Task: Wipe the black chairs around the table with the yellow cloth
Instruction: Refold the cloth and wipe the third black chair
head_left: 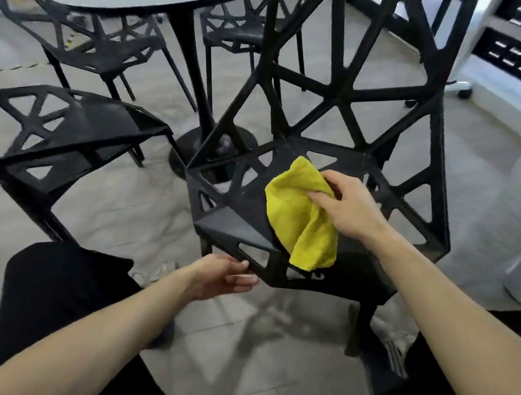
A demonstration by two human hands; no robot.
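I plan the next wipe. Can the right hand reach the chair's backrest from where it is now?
Probably yes. The right hand holds the cloth on the seat, and the backrest rises just behind it with nothing between.

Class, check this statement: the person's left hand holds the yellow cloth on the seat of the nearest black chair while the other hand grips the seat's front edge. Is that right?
Not quite. The head view shows the right hand holding the yellow cloth on the nearest black chair; the left hand grips the seat's front edge.

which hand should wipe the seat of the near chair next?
Right. The right hand already pinches the yellow cloth, which lies draped on the near chair seat. The left hand is at the seat's front edge, probably steadying it.
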